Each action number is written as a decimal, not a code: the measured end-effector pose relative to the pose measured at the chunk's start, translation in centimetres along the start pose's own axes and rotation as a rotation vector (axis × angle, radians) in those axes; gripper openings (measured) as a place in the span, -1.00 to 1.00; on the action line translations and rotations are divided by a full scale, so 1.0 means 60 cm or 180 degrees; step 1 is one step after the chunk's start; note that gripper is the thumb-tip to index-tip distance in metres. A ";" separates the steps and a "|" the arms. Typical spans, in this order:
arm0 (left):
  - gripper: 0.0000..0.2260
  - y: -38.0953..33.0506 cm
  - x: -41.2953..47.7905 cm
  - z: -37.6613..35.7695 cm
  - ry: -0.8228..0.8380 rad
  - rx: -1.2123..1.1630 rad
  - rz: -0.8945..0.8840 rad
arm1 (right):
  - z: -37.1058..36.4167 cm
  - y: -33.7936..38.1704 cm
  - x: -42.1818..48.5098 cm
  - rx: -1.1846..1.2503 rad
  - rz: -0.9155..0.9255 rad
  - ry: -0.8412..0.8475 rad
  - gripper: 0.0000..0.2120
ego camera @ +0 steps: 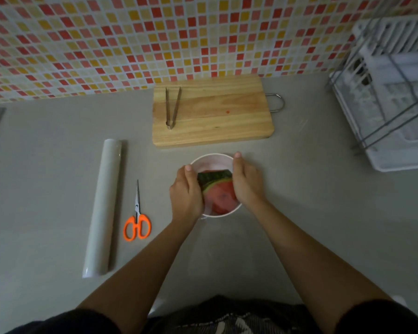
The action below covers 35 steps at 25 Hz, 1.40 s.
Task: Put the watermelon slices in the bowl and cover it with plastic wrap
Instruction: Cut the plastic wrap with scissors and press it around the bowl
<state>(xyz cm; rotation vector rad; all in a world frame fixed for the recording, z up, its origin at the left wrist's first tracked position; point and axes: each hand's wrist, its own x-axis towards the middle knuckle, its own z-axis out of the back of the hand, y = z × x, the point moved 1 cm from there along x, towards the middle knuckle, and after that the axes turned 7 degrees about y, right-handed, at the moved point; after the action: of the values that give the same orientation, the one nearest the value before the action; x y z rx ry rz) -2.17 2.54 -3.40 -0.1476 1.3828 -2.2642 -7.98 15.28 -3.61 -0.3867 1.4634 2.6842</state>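
A white bowl (209, 161) stands on the grey counter in the middle, with watermelon slices (219, 192) inside, green rind up. A clear sheet of plastic wrap (211, 239) lies over the bowl and trails toward me on the counter. My left hand (187, 191) presses against the bowl's left side, my right hand (246, 182) against its right side, both with fingers curled down over the wrap and rim.
The plastic wrap roll (104, 206) lies at the left, with orange-handled scissors (137, 222) beside it. Behind the bowl is a wooden cutting board (217, 114) carrying metal tongs (172, 107). A white dish rack (391, 92) stands at the right against the tiled wall.
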 end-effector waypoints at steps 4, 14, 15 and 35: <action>-0.44 0.004 -0.001 0.000 -0.0173 -0.0079 0.0085 | -0.005 0.010 0.007 -0.0008 -0.0536 0.0055 -0.28; -0.48 0.015 -0.015 0.006 -0.0330 -0.0051 -0.0129 | 0.001 0.037 0.019 0.0464 -0.1127 0.0339 -0.21; -0.48 0.015 -0.015 0.005 -0.0334 -0.0055 -0.0119 | 0.002 0.038 0.021 0.0516 -0.1232 0.0316 -0.18; -0.37 0.005 -0.010 0.027 0.0646 -0.1835 0.0630 | 0.003 -0.020 -0.068 0.2619 -0.0686 -0.0328 -0.45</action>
<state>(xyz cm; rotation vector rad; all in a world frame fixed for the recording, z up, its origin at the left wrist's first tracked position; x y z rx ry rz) -0.99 1.38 -2.80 0.0342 2.0307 -1.7052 -3.89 16.38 -3.48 -0.3038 2.1463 1.7004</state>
